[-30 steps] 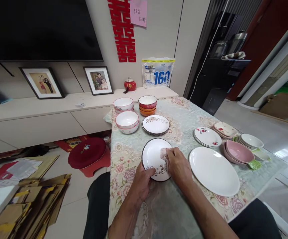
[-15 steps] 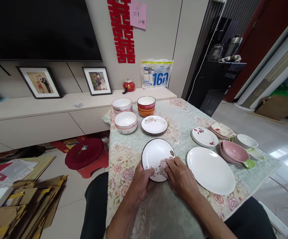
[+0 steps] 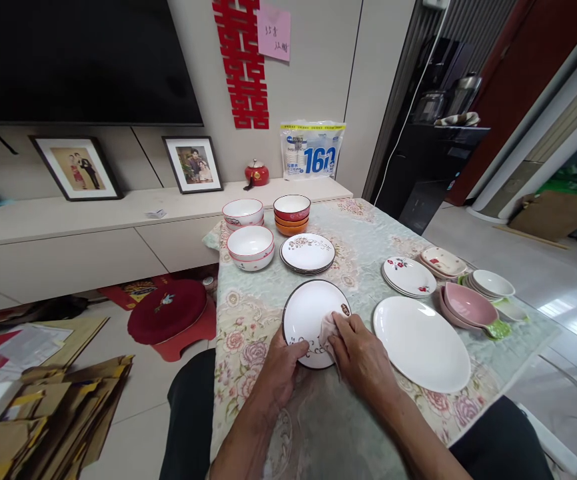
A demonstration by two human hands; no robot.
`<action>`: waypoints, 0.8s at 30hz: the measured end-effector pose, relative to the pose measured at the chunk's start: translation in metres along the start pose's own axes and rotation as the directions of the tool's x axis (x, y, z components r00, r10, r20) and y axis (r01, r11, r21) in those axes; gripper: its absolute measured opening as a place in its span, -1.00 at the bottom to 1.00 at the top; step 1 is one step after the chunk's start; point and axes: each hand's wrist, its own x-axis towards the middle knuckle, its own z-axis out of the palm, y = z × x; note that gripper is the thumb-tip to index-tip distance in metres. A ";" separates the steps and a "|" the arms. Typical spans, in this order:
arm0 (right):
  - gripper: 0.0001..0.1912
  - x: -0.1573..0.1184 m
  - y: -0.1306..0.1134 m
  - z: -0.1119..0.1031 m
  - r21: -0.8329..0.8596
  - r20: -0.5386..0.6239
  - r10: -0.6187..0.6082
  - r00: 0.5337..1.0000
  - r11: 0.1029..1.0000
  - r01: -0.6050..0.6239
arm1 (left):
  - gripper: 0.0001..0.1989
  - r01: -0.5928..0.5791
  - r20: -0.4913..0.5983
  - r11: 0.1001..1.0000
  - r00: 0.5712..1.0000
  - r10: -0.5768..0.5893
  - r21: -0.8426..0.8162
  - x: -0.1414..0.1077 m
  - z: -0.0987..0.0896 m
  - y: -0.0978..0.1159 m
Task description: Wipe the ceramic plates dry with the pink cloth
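"What do we see on the far left?"

"We see flat boxes [image 3: 63, 420] on the floor. Next is a red stool [image 3: 168, 310], beside the table with the flowery tablecloth [image 3: 243, 320]."

"And on the table?"

"At the left edge we have white bowls [image 3: 251, 245] with red rims, in two piles, one behind the other. Then comes our left hand [image 3: 279, 370]. It grips the near left edge of the dark-rimmed plate [image 3: 311, 310], with the thumb on top."

"What is behind that plate?"

"Red and orange bowls [image 3: 292, 218] sit in a pile at the far side. A pile of brown-flower plates [image 3: 308, 253] sits between them and our plate."

"Where is our plate?"

"It is at the near side of the table, between our two hands. We can't tell if it touches the tablecloth."

"What does our right hand [image 3: 363, 353] do?"

"It pinches a pale cloth [image 3: 329, 331] and presses it on the right part of the plate."

"What is more to the right?"

"We see red-flower plates [image 3: 408, 275] in a pile, with a big white plate [image 3: 421, 343] just nearer to us. Then come square dishes [image 3: 443, 261] at the far side, and pink bowls [image 3: 470, 305] nearer. Last, small white bowls [image 3: 493, 283] sit in a pile just beside the pink ones."
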 end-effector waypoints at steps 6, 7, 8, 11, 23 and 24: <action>-0.69 -0.002 -0.003 0.001 -0.023 -0.010 -0.028 1.000 0.999 0.027 | -0.27 -0.001 0.000 1.000 1.000 0.001 0.015 0.001 0.001 0.000; -0.69 -0.001 -0.004 0.002 -0.043 -0.003 -0.024 1.000 0.999 0.024 | -0.27 -0.006 0.000 1.000 1.000 0.006 0.020 0.001 0.000 0.000; -0.70 0.001 -0.005 0.002 -0.064 0.003 -0.013 1.000 0.998 0.013 | -0.27 -0.012 0.001 1.000 1.000 0.012 0.025 0.001 0.000 0.000; -0.72 0.010 -0.008 0.005 -0.115 0.006 0.040 0.999 0.993 -0.039 | -0.28 -0.023 0.006 0.999 1.000 0.022 0.034 0.001 -0.001 -0.001; -0.73 0.064 -0.050 0.016 0.176 -0.002 -0.031 1.000 0.984 0.031 | -0.27 0.024 0.011 0.999 1.000 -0.024 -0.049 0.002 0.001 0.006; -0.71 0.065 -0.057 0.015 0.259 0.014 -0.099 0.995 0.961 0.092 | -0.33 0.022 -0.015 0.998 1.000 -0.023 -0.060 0.002 0.000 0.006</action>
